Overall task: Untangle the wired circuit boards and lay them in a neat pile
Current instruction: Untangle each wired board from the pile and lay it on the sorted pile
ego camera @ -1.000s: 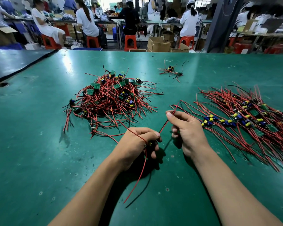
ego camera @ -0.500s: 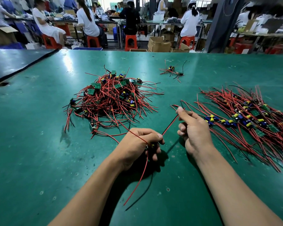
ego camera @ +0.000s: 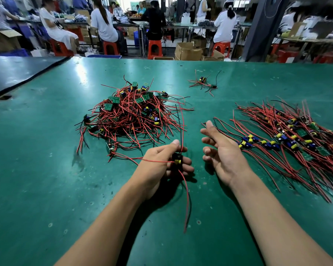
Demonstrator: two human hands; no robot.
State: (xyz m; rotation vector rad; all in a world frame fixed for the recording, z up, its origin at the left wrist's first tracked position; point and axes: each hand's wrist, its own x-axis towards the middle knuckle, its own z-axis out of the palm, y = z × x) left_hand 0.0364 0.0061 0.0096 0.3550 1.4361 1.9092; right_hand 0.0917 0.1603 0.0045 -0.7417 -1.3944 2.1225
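While the left hand (ego camera: 161, 162) pinches one small circuit board (ego camera: 176, 159) between thumb and curled fingers, the right hand (ego camera: 222, 152) is spread and loose, palm turned left, gripping nothing.

- Held board: dark, with a yellow capacitor, just above the green table (ego camera: 46, 169), between the two big groups. Red and black leads rise from it. One red lead crosses the left hand's knuckles. Another trails toward the near edge and rests on the mat.
- Tangled heap (ego camera: 132, 114): left of centre, just beyond the left hand, wires splayed every way.
- Neat pile (ego camera: 296, 139): to the right, boards in a diagonal row, leads combed roughly parallel. Its nearest wire ends lie under the right hand's fingers (ego camera: 207, 140).
- Small cluster (ego camera: 203, 83): a couple of boards, well apart from both groups, toward the far edge.
- Room: the hands sit in the lane between heap and pile. Green mat shows wide left of the heap and on the near side around both forearms.
- Edges: the far edge runs straight across behind the small cluster. A dark table (ego camera: 17, 72) meets the green one along a slanting seam at far left.
- Beyond: seated workers, red stools (ego camera: 155, 48), cardboard boxes (ego camera: 187, 50).
- Markings on the boards are too small to read.
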